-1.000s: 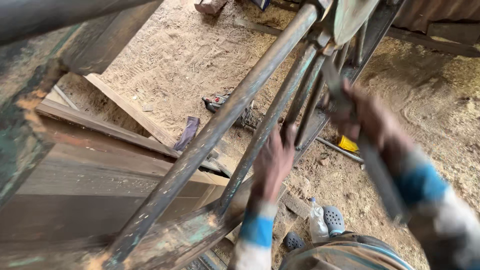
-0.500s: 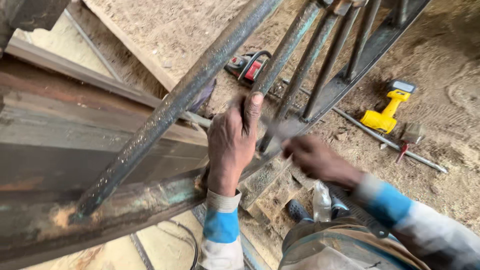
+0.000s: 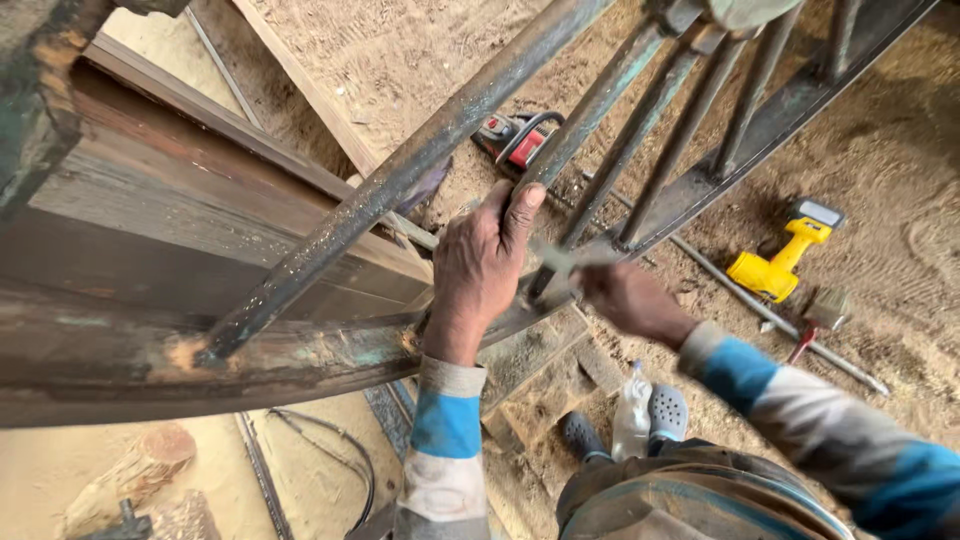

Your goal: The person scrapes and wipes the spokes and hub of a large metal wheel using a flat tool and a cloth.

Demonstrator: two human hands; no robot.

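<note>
Left hand (image 3: 480, 265) is wrapped around one of the slanted metal bars (image 3: 600, 105) of the rusty frame (image 3: 200, 355) — fingers curled tight. Right hand (image 3: 625, 298) is closed on a small blurred tool (image 3: 560, 260) at the bar's base — can't tell what.

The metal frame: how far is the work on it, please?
Done: the metal frame already has several bars joined to it. In hand: the left hand grips one bar while the right hand works a blurred tool at its base. Left: rust and patchy green paint cover the frame.
</note>
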